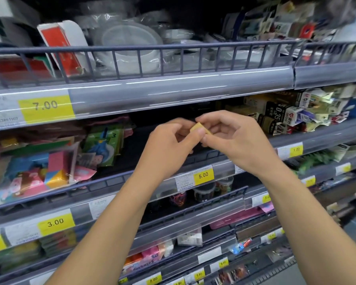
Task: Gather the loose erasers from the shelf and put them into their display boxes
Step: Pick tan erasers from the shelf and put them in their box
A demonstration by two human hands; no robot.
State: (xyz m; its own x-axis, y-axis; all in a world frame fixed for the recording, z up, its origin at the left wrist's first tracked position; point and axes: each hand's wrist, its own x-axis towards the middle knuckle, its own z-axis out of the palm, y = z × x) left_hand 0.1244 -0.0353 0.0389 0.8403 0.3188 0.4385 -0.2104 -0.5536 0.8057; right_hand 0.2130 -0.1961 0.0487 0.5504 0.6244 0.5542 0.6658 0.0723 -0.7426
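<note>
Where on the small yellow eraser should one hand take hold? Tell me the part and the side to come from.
Pinch the yellow eraser across its two broad flat faces, near the middle. It is a small flat block, and both the left hand and right hand already pinch its ends, so only the middle shows. Come from above, probably, where the top edge is free of fingers.
</note>
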